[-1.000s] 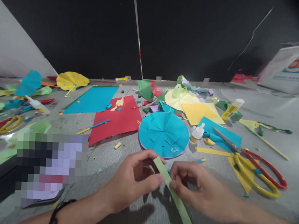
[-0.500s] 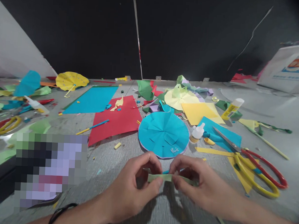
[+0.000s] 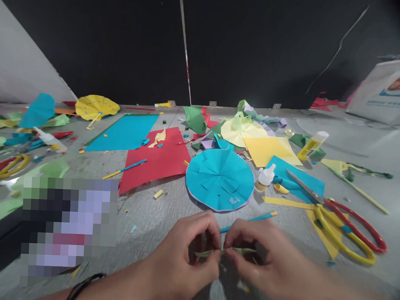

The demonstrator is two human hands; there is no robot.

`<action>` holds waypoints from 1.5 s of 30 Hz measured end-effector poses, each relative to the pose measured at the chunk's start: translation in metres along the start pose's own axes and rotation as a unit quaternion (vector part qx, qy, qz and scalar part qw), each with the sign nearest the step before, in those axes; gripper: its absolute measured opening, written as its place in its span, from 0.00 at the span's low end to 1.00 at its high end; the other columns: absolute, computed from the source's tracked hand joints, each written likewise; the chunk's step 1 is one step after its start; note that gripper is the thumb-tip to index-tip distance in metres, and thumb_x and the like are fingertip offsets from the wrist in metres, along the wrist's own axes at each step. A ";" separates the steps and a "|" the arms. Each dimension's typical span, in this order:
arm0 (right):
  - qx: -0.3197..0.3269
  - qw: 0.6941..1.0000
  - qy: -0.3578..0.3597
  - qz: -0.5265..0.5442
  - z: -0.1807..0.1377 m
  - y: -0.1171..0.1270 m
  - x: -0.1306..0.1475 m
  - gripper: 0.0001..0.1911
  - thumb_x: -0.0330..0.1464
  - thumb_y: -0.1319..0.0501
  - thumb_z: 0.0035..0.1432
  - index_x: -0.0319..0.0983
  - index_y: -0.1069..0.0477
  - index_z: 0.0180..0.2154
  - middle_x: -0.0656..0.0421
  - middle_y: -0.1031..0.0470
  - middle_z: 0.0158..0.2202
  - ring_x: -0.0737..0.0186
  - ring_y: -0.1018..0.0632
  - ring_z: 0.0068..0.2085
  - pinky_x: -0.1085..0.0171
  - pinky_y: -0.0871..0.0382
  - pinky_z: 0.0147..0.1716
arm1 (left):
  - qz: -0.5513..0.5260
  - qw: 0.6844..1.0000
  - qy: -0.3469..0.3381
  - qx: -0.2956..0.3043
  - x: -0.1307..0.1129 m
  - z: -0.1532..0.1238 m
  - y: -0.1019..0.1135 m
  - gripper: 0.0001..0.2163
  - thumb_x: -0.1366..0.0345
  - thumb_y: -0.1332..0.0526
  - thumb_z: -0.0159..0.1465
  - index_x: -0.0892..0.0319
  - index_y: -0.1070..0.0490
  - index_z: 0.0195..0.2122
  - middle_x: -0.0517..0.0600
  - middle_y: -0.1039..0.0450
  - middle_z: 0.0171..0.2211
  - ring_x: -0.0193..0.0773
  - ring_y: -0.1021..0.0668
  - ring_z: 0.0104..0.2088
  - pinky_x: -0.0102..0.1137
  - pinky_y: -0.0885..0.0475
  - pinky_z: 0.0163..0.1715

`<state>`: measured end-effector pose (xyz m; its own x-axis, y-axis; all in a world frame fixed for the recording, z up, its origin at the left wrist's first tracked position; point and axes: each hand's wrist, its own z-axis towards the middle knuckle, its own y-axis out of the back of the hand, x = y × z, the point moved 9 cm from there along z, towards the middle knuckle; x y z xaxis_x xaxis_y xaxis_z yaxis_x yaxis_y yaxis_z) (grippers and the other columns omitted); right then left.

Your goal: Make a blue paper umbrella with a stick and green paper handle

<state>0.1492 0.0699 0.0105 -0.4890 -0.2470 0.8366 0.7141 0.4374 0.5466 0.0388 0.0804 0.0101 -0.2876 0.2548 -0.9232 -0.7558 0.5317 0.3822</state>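
My left hand [image 3: 185,255] and my right hand [image 3: 264,259] meet low in the middle of the view, both pinching a thin light-green paper strip [image 3: 240,250] between thumb and fingers. The strip lies nearly edge-on and horizontal between the fingertips, just above the grey table [image 3: 151,214]. A thin blue-and-yellow stick [image 3: 250,218] lies on the table right behind my fingers. Beyond it sits a folded blue paper circle [image 3: 220,179].
Red-and-yellow scissors [image 3: 345,222] lie at the right on yellow paper. A small glue bottle [image 3: 264,177], a glue stick [image 3: 313,145], red [image 3: 156,161] and blue [image 3: 124,133] sheets, a yellow paper umbrella [image 3: 95,108] and many scraps litter the table. A blurred patch [image 3: 67,228] covers the left foreground.
The green strip went from slanting upright between my hands to lying flat and edge-on. Both hands moved lower and closer together, pinching it tighter.
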 end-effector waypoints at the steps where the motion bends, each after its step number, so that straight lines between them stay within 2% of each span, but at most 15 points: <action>1: -0.003 1.000 -0.002 -0.003 -0.001 -0.001 0.001 0.06 0.27 0.41 0.60 0.40 0.25 0.34 0.64 0.27 0.25 0.68 0.32 0.25 0.70 0.38 0.24 | 0.003 1.000 -0.001 0.000 0.000 0.000 0.000 0.05 0.74 0.41 0.57 0.58 0.34 0.31 0.45 0.32 0.30 0.34 0.31 0.30 0.29 0.37 0.28; 7: -0.022 1.000 -0.008 -0.008 -0.003 0.000 0.008 0.05 0.28 0.41 0.58 0.41 0.27 0.30 0.63 0.27 0.23 0.67 0.28 0.24 0.70 0.36 0.22 | 0.000 1.000 0.001 0.012 0.000 0.001 -0.003 0.07 0.76 0.41 0.55 0.57 0.37 0.29 0.43 0.35 0.28 0.32 0.34 0.27 0.28 0.40 0.26; 14: -0.034 0.999 -0.005 -0.011 -0.003 0.008 0.013 0.05 0.27 0.41 0.56 0.41 0.28 0.29 0.64 0.27 0.22 0.68 0.29 0.23 0.71 0.37 0.21 | -0.063 0.997 0.030 0.026 0.003 0.001 -0.007 0.05 0.74 0.41 0.56 0.57 0.36 0.29 0.45 0.33 0.30 0.34 0.31 0.31 0.29 0.37 0.29; 25: -0.052 0.997 0.006 -0.054 -0.004 0.017 0.010 0.06 0.29 0.39 0.57 0.41 0.28 0.28 0.62 0.26 0.23 0.66 0.30 0.24 0.69 0.38 0.22 | -0.062 0.997 0.036 0.006 -0.001 0.002 0.000 0.04 0.70 0.39 0.57 0.57 0.35 0.28 0.45 0.34 0.28 0.34 0.32 0.29 0.29 0.37 0.29; 31: -0.054 0.998 0.009 -0.039 -0.005 0.024 0.010 0.06 0.29 0.40 0.56 0.42 0.29 0.27 0.62 0.27 0.22 0.64 0.30 0.24 0.68 0.37 0.22 | -0.070 0.997 0.035 0.001 0.000 0.001 0.002 0.05 0.71 0.39 0.58 0.57 0.35 0.28 0.45 0.34 0.28 0.35 0.31 0.29 0.29 0.35 0.29; 37: -0.072 0.996 -0.015 -0.055 -0.010 0.034 0.000 0.02 0.30 0.37 0.54 0.42 0.26 0.30 0.59 0.24 0.29 0.61 0.26 0.30 0.66 0.31 0.26 | -0.093 0.995 0.044 -0.006 0.001 0.001 0.005 0.06 0.68 0.37 0.58 0.58 0.35 0.28 0.45 0.34 0.27 0.34 0.32 0.29 0.29 0.35 0.28; 41: -0.053 0.998 -0.026 -0.012 -0.010 0.039 -0.002 0.04 0.27 0.37 0.53 0.42 0.29 0.29 0.61 0.26 0.27 0.64 0.28 0.28 0.68 0.33 0.24 | -0.104 0.993 0.053 -0.012 0.004 0.002 0.006 0.06 0.69 0.37 0.59 0.58 0.35 0.29 0.45 0.34 0.27 0.34 0.32 0.28 0.29 0.35 0.28; 45: -0.080 0.993 -0.022 0.089 -0.005 0.060 -0.004 0.11 0.29 0.36 0.56 0.42 0.37 0.26 0.66 0.33 0.22 0.69 0.33 0.22 0.70 0.36 0.20 | -0.147 0.987 0.048 -0.039 0.009 0.004 0.011 0.07 0.70 0.36 0.60 0.59 0.35 0.29 0.44 0.36 0.28 0.32 0.33 0.28 0.27 0.36 0.28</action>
<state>0.1966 0.0925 0.0399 -0.3666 -0.1389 0.9200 0.8596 0.3278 0.3920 0.0304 0.0920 0.0060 -0.1005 0.0193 -0.9947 -0.8565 0.5071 0.0964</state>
